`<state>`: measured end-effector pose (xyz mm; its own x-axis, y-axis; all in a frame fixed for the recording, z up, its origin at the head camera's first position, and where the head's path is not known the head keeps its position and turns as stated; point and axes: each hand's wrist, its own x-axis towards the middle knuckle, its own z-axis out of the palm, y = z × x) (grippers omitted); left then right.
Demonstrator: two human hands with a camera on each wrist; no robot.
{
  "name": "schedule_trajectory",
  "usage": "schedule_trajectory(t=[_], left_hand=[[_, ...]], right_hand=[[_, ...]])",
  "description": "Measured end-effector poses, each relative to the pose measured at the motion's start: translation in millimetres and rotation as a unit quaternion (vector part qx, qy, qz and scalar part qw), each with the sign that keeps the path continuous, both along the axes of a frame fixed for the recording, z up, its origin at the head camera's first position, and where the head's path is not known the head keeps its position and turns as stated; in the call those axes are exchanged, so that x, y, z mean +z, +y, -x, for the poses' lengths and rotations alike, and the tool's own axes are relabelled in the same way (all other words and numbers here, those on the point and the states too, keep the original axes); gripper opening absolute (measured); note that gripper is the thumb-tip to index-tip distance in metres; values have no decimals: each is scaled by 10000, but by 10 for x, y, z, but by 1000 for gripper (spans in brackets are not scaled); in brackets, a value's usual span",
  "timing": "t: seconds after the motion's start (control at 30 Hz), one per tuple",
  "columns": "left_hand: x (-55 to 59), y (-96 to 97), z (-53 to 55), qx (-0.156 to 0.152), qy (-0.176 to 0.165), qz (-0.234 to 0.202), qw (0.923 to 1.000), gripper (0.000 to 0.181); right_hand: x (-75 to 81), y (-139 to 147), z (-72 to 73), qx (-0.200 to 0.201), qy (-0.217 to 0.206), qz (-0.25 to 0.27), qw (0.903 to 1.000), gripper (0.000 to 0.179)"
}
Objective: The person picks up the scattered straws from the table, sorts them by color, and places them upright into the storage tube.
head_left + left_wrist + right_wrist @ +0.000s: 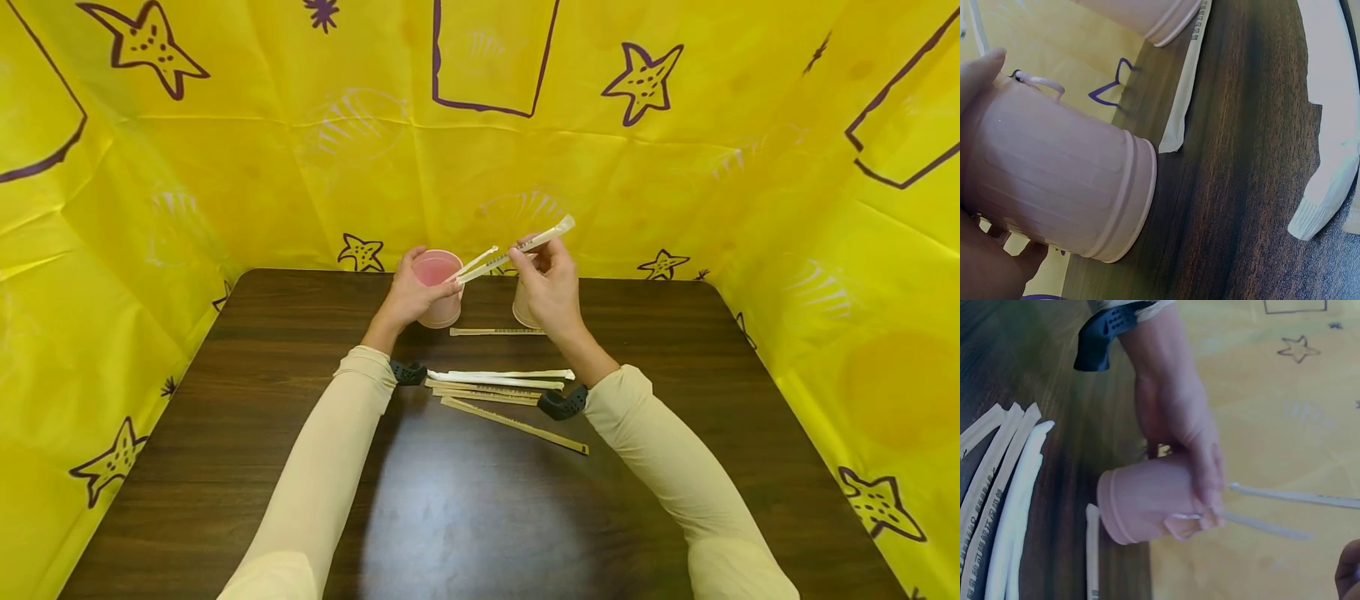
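My left hand [411,293] is wrapped around a pink cup [441,312] with a small looped handle [1044,81]. Out of the cup's mouth leans a thin white straw [1266,525], against which the left thumb lies. Between right thumb and fingers, my right hand [551,287] pinches a paper-wrapped straw [495,263] with dark print. It slants up to the right, its lower end close to the left thumb; whether they touch I cannot tell. Partly hidden behind the right hand stands a second pink cup [524,308].
One wrapped straw [491,332] lies before the cups. Nearer, several wrapped straws lie in a rough row, some white [502,376], others tan [517,426]. Dark cameras [562,403] sit on both wrists. A yellow patterned sheet [480,167] rises behind the dark wooden table [645,350].
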<state>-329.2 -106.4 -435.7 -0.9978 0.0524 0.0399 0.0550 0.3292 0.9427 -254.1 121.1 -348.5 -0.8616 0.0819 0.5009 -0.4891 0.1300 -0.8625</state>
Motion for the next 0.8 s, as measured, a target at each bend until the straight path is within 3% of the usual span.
schedule_trajectory(t=[0.3, 0.53, 0.8], left_hand=[[-3, 4, 9, -20, 44, -91, 9999, 108], [-15, -11, 9, -32, 8, -55, 10000, 108], [-9, -4, 12, -54, 69, -12, 10000, 107]], right_hand=[[-243, -192, 273, -209, -592, 522, 9967, 22], [-347, -322, 396, -48, -1010, -84, 9948, 26], [-438, -443, 482, 59, -1057, -206, 9942, 24]])
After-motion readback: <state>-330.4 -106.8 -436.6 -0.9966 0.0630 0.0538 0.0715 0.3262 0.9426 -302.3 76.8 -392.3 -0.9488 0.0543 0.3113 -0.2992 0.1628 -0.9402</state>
